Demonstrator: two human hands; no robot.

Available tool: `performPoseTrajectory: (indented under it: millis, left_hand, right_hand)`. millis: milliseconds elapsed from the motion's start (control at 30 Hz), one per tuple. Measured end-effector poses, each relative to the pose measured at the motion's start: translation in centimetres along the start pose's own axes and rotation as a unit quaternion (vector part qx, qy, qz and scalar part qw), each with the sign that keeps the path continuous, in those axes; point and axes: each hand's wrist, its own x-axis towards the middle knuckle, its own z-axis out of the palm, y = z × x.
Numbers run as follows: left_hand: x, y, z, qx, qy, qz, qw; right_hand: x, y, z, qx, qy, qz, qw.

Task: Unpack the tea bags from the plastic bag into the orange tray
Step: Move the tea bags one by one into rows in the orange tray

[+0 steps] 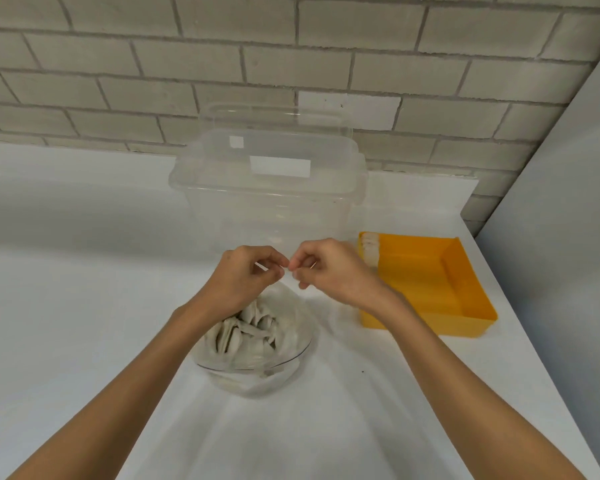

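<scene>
Both my hands are up at the top of the plastic bag (278, 368) right now. My left hand (243, 275) and right hand (329, 271) each have thumb and forefinger pinched on the clear film at its mouth, fingertips almost touching each other, the other fingers curled in. The film is so thin there that I can barely make out the edge itself.

The bag sits on the white table (66, 271) right in front of me, between my forearms. Its long axis runs from me outward: the rounded bottom is on my side and the mouth points up and away, toward the clear lidded container (267, 188) standing behind it. The tea bags (243, 330) are bunched in the middle of the bag in a pale, jumbled heap – they lie every which way, so no single direction for them.

The orange tray (465, 271) is on the table to my right, just beside my right wrist, apart from the plastic bag. A few tea bags in the tray (369, 247) are packed into its far left corner. Brick wall (187, 64) behind everything.
</scene>
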Motion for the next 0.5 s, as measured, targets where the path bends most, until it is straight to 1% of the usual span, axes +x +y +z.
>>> performPoseTrajectory:
  millis: [133, 200, 333, 433, 500]
  left_hand:
    - [-1.0, -2.1, -1.0, 0.015, -0.012, -0.004, 1.0]
    - [-1.4, -3.0, -1.3, 0.018, -0.017, -0.013, 1.0]
    - [-1.9, -4.4, -1.6, 0.013, -0.021, -0.027, 0.999]
    - [-2.1, -5.0, -1.8, 0.001, -0.023, -0.024, 0.999]
    - [-2.1, -5.4, -2.1, 0.003, -0.025, -0.021, 0.999]
  right_hand:
    - [0.1, -0.7, 3.7, -0.049, -0.046, -0.009, 0.998]
    - [0.0, -0.8, 5.4, -0.054, -0.052, 0.012, 0.997]
    - [-0.1, -1.6, 8.0, -0.071, -0.005, 0.087, 0.994]
    - [-0.1, -2.2, 8.9, -0.127, 0.018, 0.088, 0.988]
    - [0.0, -2.2, 9.0, -0.112, 0.025, 0.088, 0.989]
